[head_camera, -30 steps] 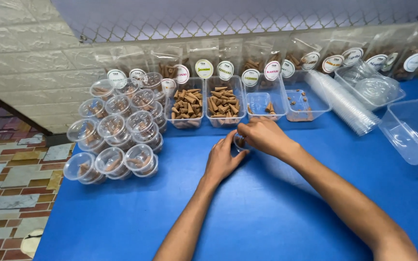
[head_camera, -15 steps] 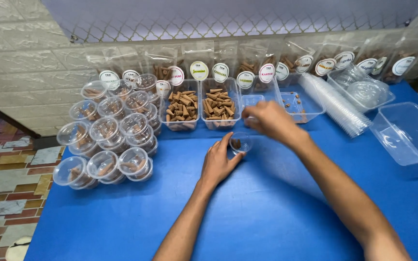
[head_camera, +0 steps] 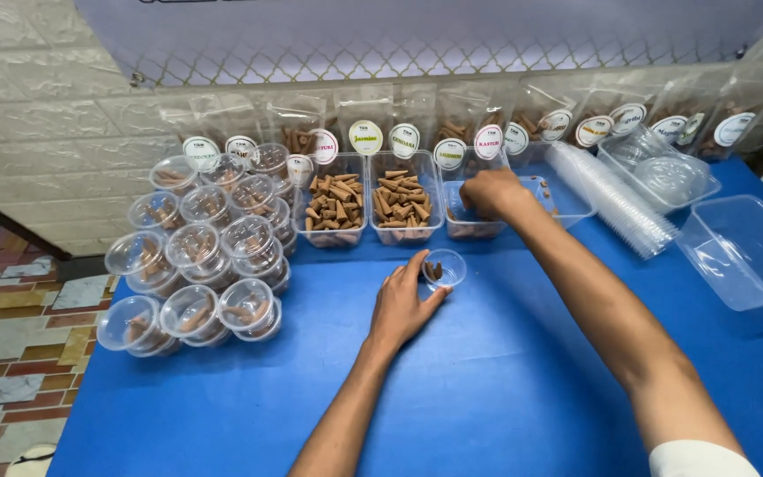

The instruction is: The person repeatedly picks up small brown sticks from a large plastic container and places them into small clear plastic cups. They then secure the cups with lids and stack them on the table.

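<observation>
While the left hand [head_camera: 401,305] lies flat on the blue table [head_camera: 505,389], fingers spread and curved round the small clear cup [head_camera: 444,268] holding a few brown cones, the right arm stretches forward. The right hand [head_camera: 488,192] dips, fingers bunched, into a clear tray [head_camera: 474,216]; what it pinches, I cannot tell. Lidded cups [head_camera: 196,265] are stacked at left.

The right hand [head_camera: 490,193] has left the small cup [head_camera: 443,268] and reached into, seemingly, the third tray [head_camera: 474,228].
</observation>
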